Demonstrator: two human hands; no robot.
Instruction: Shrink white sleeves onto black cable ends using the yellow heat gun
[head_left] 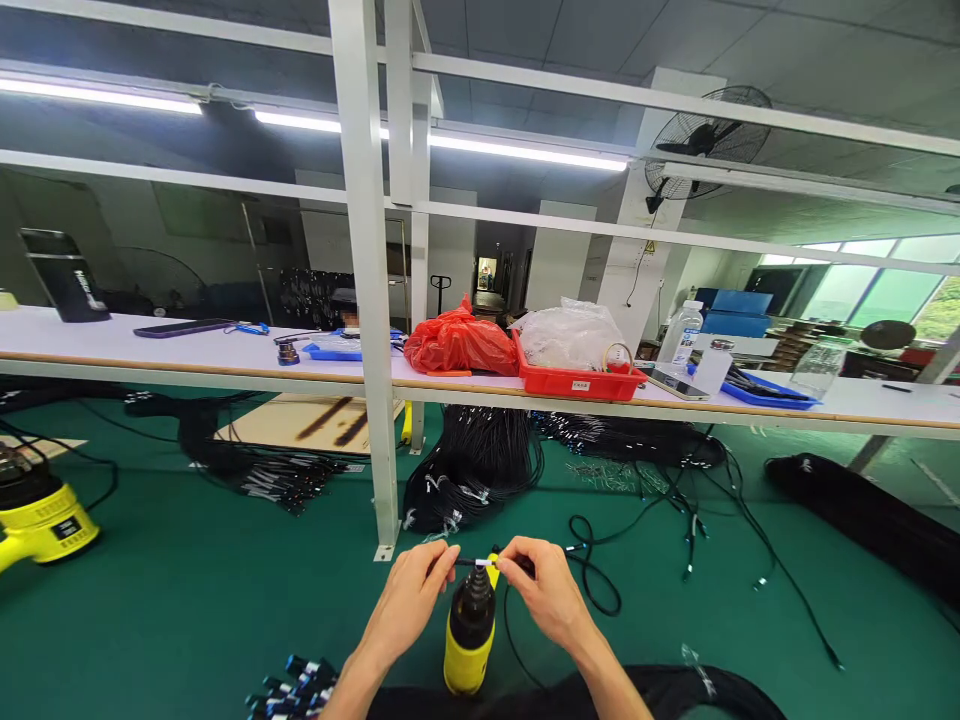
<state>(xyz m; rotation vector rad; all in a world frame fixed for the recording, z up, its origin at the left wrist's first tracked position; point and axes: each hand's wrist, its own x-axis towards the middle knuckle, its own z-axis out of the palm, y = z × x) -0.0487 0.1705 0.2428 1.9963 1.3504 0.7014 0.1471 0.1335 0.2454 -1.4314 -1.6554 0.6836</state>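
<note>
The left hand [409,600] and right hand [541,590] press in toward each other, their fingertips pinching a black cable [480,563] with a white band, keeping that short span taut and level. Directly below the grip, a yellow tool [469,655] stands upright, its black ribbed nozzle [472,595] just under the cable, while black-capped connectors [296,685] lie lower left of the 2 hands.
</note>
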